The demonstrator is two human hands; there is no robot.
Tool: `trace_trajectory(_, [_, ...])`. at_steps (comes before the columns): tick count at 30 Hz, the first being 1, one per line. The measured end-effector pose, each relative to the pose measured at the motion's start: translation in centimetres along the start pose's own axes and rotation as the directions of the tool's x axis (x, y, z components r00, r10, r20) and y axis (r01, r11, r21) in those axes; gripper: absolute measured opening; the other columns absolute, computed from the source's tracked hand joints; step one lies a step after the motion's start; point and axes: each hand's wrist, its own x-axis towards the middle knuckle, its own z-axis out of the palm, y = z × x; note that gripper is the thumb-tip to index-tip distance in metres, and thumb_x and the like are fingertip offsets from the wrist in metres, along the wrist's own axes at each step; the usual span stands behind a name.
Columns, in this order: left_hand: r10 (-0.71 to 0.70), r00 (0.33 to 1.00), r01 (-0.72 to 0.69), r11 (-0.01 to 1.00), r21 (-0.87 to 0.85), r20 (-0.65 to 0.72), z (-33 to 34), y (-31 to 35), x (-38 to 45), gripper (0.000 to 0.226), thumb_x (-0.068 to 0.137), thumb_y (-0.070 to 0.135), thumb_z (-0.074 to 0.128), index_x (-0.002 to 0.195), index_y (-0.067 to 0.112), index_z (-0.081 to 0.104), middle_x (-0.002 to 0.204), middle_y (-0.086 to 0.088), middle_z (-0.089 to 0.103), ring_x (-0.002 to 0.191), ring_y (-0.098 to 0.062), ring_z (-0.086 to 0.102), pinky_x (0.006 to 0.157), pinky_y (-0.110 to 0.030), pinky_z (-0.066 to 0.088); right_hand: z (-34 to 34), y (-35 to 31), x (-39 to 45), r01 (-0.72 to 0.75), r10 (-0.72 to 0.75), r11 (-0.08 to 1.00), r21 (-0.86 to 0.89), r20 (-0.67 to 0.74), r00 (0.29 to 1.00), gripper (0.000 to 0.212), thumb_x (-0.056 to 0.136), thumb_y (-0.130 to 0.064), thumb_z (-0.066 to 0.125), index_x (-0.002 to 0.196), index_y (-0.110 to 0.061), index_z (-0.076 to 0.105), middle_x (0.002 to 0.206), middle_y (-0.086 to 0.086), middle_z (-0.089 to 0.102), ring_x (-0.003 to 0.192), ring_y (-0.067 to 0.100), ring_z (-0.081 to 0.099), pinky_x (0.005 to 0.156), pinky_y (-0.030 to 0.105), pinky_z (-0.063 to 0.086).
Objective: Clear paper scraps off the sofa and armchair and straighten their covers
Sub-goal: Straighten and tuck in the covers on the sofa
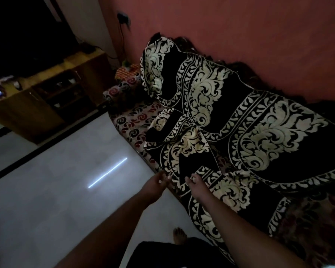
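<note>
While I lean over the sofa [135,120], a wooden cabinet [46,93] stands to my left against the far wall, a pale glossy floor [56,180] with a thin streak of reflected light stretches between it and me, and a reddish wall [240,35] backs the seat. Nothing stands between my hands and the black-and-cream cover [259,132], which lies rumpled over the sofa, bunched into folds near its front edge and humped over something at the far end. My left hand [157,185] reaches forward with the arm nearly straight, fingers curled and pinching the cover's front edge; my right hand [196,183] sits just beside it, fingers bent down onto the cloth, seemingly gripping the same edge (the dim light blurs the fingertips). My bare foot [179,235] rests on the floor below. The cover looks soft and plush, its cream scrollwork and leaf borders set in arched panels on black; beneath it shows the sofa's own fabric, printed with red and dark swirls.
</note>
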Motion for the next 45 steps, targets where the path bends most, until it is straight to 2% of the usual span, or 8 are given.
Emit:
trace_trajectory(10, [-0.035,0.999,0.036,0.999,0.039,-0.037,-12.1,-2.0,9.8,0.062,0.099,0.054,0.050,0.151,0.019,0.041,0.145,-0.009,0.053,0.128,-0.021,0.054,0.094,-0.024,0.041,4.9,-10.7,10.1,0.001,-0.001,1.000,-0.022,0.008,1.000,0.065,0.101,-0.049,0.050,0.154,-0.016,0.032,0.157,0.012,0.037,0.141,0.030,0.039,0.108,0.037,0.037])
trace_trajectory(13, [0.005,1.000,-0.004,0.998,0.060,-0.018,-16.6,-2.9,13.5,0.062,0.100,0.050,0.050,0.152,0.018,0.039,0.135,-0.004,0.058,0.116,-0.015,0.054,0.089,-0.020,0.037,7.5,-13.5,13.2,-0.015,0.015,1.000,0.002,-0.043,0.999,0.063,0.101,-0.047,0.050,0.153,-0.016,0.033,0.156,0.013,0.037,0.140,0.030,0.041,0.109,0.038,0.038])
trace_trajectory(19, [0.095,0.991,-0.100,0.994,0.045,0.098,-26.3,-3.9,20.1,0.055,0.100,0.047,0.053,0.147,0.019,0.045,0.139,-0.003,0.058,0.117,-0.010,0.053,0.089,-0.018,0.036,12.9,-20.1,16.9,-0.067,0.071,0.997,0.029,-0.149,0.986,0.064,0.100,-0.052,0.049,0.153,-0.019,0.033,0.156,0.012,0.039,0.140,0.029,0.041,0.112,0.039,0.037])
trace_trajectory(24, [0.121,0.974,-0.147,0.980,0.131,0.191,-33.1,-3.0,25.7,0.047,0.102,0.041,0.053,0.142,0.017,0.049,0.122,0.007,0.056,0.110,-0.004,0.052,0.076,-0.009,0.037,16.6,-25.1,19.9,-0.070,0.076,0.997,0.038,-0.180,0.981,0.065,0.099,-0.053,0.050,0.152,-0.019,0.034,0.156,0.012,0.038,0.139,0.027,0.042,0.109,0.034,0.037])
trace_trajectory(30, [0.125,0.952,-0.190,0.958,0.216,0.279,-37.7,-1.8,32.9,0.047,0.103,0.040,0.051,0.144,0.016,0.048,0.121,0.003,0.058,0.101,-0.005,0.052,0.063,-0.003,0.037,19.0,-28.8,26.1,-0.139,0.150,0.988,0.072,-0.181,0.972,0.065,0.101,-0.052,0.047,0.155,-0.019,0.030,0.158,0.012,0.036,0.141,0.028,0.040,0.112,0.038,0.037])
trace_trajectory(34, [0.138,0.943,-0.225,0.934,0.276,0.303,-40.5,-0.7,38.1,0.049,0.102,0.043,0.051,0.143,0.016,0.049,0.138,0.001,0.055,0.112,-0.007,0.052,0.085,-0.017,0.043,19.7,-32.2,32.5,-0.174,0.183,0.982,0.071,-0.164,0.969,0.066,0.101,-0.053,0.046,0.155,-0.019,0.030,0.159,0.011,0.034,0.142,0.030,0.039,0.113,0.040,0.036])
trace_trajectory(39, [0.069,0.935,-0.199,0.914,0.353,0.347,-45.5,-0.9,42.7,0.058,0.100,0.051,0.050,0.149,0.020,0.044,0.145,0.001,0.053,0.126,-0.016,0.054,0.096,-0.022,0.042,20.9,-38.6,38.3,-0.141,0.151,0.987,0.080,-0.143,0.978,0.062,0.102,-0.049,0.047,0.154,-0.018,0.032,0.158,0.011,0.037,0.141,0.030,0.040,0.110,0.037,0.035])
trace_trajectory(45, [0.049,0.922,-0.202,0.908,0.368,0.385,-51.3,-1.2,49.5,0.051,0.102,0.044,0.051,0.143,0.013,0.048,0.130,0.002,0.056,0.114,-0.008,0.052,0.081,-0.009,0.035,22.9,-44.3,43.7,-0.101,0.116,0.990,0.095,-0.172,0.978,0.066,0.099,-0.053,0.051,0.153,-0.019,0.034,0.155,0.009,0.041,0.138,0.028,0.044,0.110,0.037,0.039])
